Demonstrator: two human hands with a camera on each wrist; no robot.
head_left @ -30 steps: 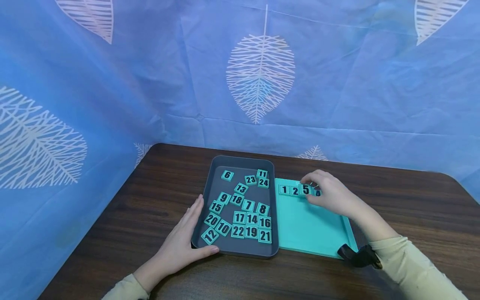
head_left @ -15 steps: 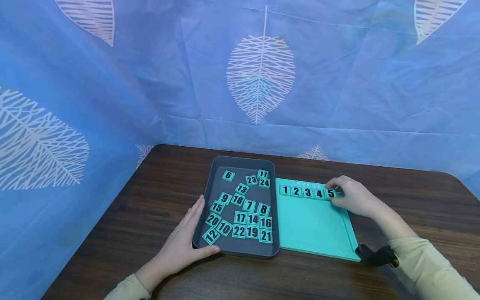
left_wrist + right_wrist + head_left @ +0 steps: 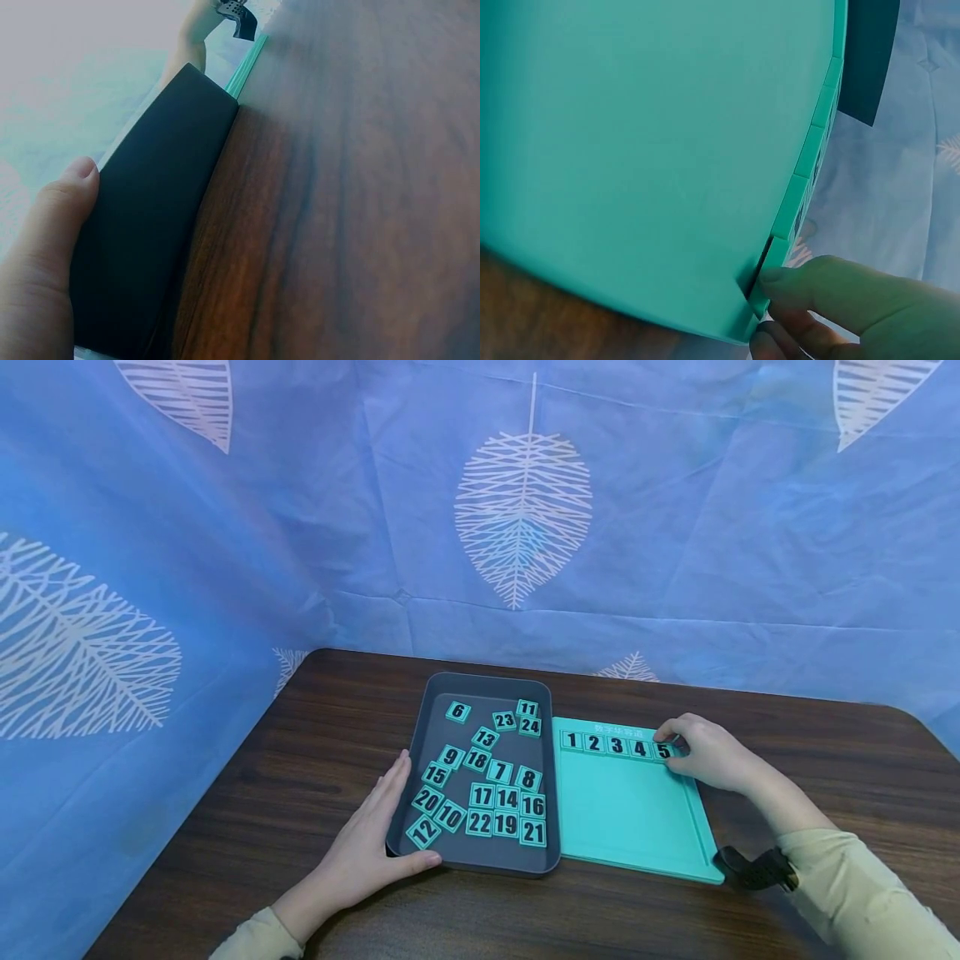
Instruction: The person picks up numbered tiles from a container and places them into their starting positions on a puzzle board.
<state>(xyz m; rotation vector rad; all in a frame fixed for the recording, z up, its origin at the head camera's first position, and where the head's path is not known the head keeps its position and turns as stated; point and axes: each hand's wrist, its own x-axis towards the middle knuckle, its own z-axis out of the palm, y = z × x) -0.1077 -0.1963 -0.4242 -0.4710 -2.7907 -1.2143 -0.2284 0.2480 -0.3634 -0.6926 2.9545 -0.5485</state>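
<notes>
My right hand [image 3: 708,752] pinches the number 5 tile [image 3: 663,752] between thumb and fingers at the right end of the top row on the turquoise board [image 3: 630,818]. Tiles 1, 2, 3 and 4 [image 3: 640,749] lie to its left in order. In the right wrist view the 5 tile [image 3: 775,253] sits slightly tilted, with a dark gap under one edge. My left hand [image 3: 363,835] rests against the near left corner of the dark grey tray [image 3: 491,689], fingers straight along its side. In the left wrist view the thumb touches the tray's wall [image 3: 150,195].
Several loose number tiles lie in the tray, such as the 6 tile [image 3: 458,712] and the 21 tile [image 3: 533,833]. Tray and board stand side by side on a dark wooden table [image 3: 300,760]. A blue leaf-print cloth [image 3: 660,510] hangs behind.
My right hand has moved right along the board's top row, carrying the 5 tile from over tile 3 to the row's right end, where it is now lower. The left hand stays at the tray.
</notes>
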